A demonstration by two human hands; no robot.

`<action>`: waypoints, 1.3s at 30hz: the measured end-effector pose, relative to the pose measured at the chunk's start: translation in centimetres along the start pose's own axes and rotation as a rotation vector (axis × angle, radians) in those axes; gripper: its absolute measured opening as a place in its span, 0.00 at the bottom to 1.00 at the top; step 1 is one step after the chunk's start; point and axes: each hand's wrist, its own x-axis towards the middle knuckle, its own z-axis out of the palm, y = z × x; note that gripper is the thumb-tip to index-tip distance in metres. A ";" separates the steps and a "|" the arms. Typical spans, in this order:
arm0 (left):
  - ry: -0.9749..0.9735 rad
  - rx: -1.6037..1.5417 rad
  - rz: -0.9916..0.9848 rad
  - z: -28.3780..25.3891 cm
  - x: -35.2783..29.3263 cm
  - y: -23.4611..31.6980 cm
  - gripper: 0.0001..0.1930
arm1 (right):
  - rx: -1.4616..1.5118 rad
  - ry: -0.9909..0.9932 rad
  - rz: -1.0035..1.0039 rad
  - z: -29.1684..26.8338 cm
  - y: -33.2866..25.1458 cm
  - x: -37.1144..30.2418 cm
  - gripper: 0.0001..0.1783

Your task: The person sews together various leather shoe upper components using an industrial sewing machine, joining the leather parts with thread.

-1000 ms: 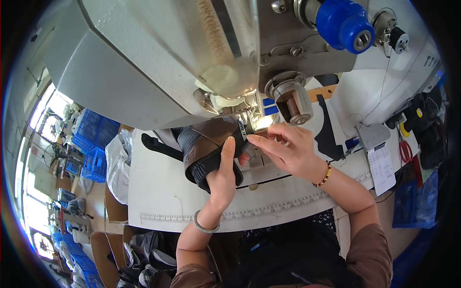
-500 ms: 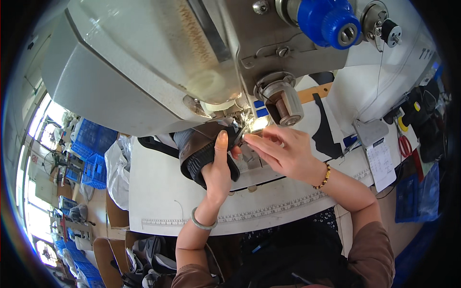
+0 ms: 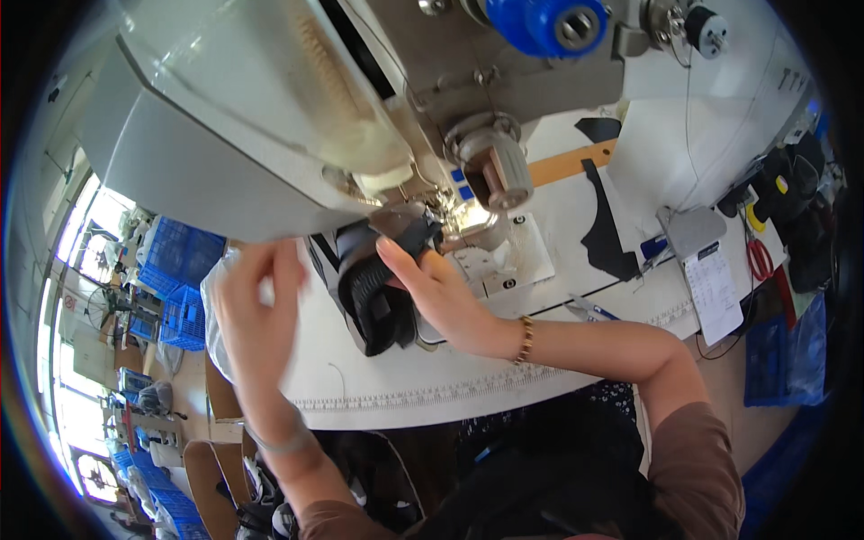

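Note:
A brown, grey and black shoe upper [image 3: 378, 310] with a ribbed black edge lies under the needle area of a sewing machine [image 3: 225, 117]. My right hand [image 3: 445, 301] grips its right side, thumb on top, the other fingers partly hidden. Off to the left, my left hand [image 3: 261, 301] is raised above the table edge, apart from the upper and smeared by motion. Right of my right hand, small metal snips [image 3: 587, 309] lie on the white table [image 3: 432, 391].
A printed ruler strip [image 3: 450, 389] runs along the table's front. Black cut pieces [image 3: 605, 225] and a wooden strip [image 3: 571, 162] lie behind. At right are a paper tag [image 3: 715, 292] and red-handled scissors [image 3: 760, 256]. Blue crates [image 3: 180, 256] stand left; shoe parts fill boxes below.
My left hand has left the upper and swung left. My right hand has moved from the needle area onto the upper. Snips now lie on the table at right. The view has shifted.

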 end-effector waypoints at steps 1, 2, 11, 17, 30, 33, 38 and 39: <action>0.011 0.193 0.335 0.1 3.0 -2.7 0.08 | 0.145 0.147 -0.121 1.4 0.4 0.7 0.23; -0.189 0.197 0.313 -0.9 5.2 -4.4 0.09 | 0.294 0.266 -0.245 2.9 0.4 0.7 0.22; -1.289 -0.038 -0.231 4.6 6.0 -1.2 0.25 | 0.062 -0.032 0.075 -1.8 -3.3 -5.2 0.19; -0.874 -0.685 -0.363 4.7 1.6 0.5 0.37 | 0.110 -0.055 0.123 -3.4 -3.3 -6.3 0.21; -0.989 -0.569 -0.315 4.0 4.0 0.9 0.35 | -1.722 0.317 -0.307 -15.2 2.7 -16.7 0.11; -1.001 -0.487 -0.246 4.4 4.0 0.2 0.39 | -1.608 0.286 -0.394 -15.2 2.6 -16.2 0.08; -0.911 -0.450 -0.158 4.9 3.6 0.0 0.42 | -0.902 0.313 -0.263 -10.6 -3.0 -12.5 0.13; -0.930 -0.485 -0.205 4.6 3.6 0.5 0.41 | -1.019 0.324 -0.383 -9.5 -4.1 -11.5 0.14</action>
